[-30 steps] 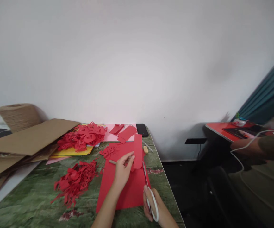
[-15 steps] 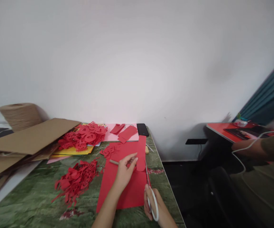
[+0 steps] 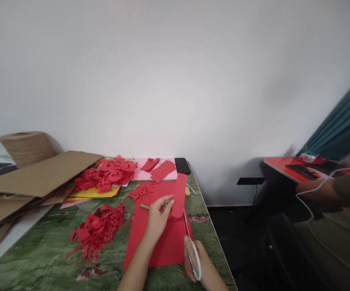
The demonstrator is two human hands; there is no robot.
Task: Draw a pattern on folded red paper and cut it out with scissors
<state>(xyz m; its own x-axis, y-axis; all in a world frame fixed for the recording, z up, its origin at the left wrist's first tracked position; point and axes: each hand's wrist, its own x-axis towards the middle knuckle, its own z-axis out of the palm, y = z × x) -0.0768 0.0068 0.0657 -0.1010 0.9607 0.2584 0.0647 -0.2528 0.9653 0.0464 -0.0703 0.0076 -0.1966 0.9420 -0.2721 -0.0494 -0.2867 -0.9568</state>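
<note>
1. The left hand (image 3: pixel 158 216) is keeping a narrow grip: thumb and forefinger are nearly meeting and are pinching the left edge of a red paper strip (image 3: pixel 180 194).
2. A brown stick (image 3: pixel 144 206) is projecting from the left side of that hand; whether the other fingers are gripping it, I am not able to tell.
3. The right hand (image 3: pixel 204 262) is closing around the white handle of a pair of scissors (image 3: pixel 186 222), with the blades pointing away from the person.
4. The blade tips are lying at the strip's lower right edge; how far apart the blades are standing is too small to tell.
5. The strip is extending over the right side of a large red sheet (image 3: pixel 165 248), its far end reaching toward a black phone (image 3: pixel 182 165).
6. An eraser (image 3: pixel 187 191) is showing just beside the strip, on its right.
7. A heap of red scraps (image 3: pixel 100 230) is lying on the table (image 3: pixel 41 254), left of the sheet and apart from both hands.
</note>
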